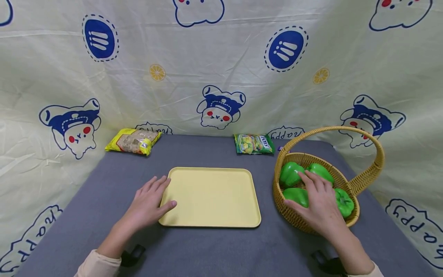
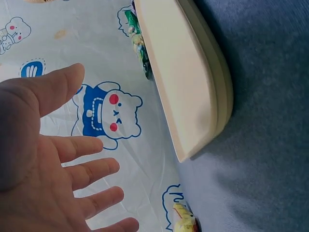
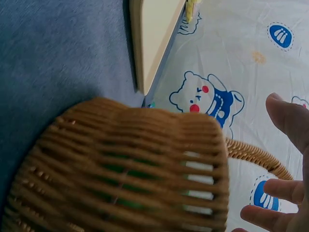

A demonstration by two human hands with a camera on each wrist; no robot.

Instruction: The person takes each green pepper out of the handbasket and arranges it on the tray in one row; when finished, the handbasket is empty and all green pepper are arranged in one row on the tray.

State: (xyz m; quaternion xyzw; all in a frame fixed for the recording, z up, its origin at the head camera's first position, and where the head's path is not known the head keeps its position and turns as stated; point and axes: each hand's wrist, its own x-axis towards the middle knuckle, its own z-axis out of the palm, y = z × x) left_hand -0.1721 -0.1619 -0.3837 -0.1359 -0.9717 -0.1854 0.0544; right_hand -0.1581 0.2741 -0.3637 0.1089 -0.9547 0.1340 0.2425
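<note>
Your left hand [image 1: 149, 204] lies flat on grey cloth, fingers straight and spread, thumb touching near left edge of yellow tray [image 1: 211, 196]; grips nothing. Your right hand [image 1: 320, 204] reaches into wicker basket [image 1: 294, 219], palm down, fingers relaxed, resting over green peppers [image 1: 290, 174]; none gripped. Basket sits just right of tray.

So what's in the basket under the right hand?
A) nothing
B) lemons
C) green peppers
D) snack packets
C: the right hand reaches into the basket, where several green peppers lie; the snack packets lie on the table at the back, apart from it.
</note>
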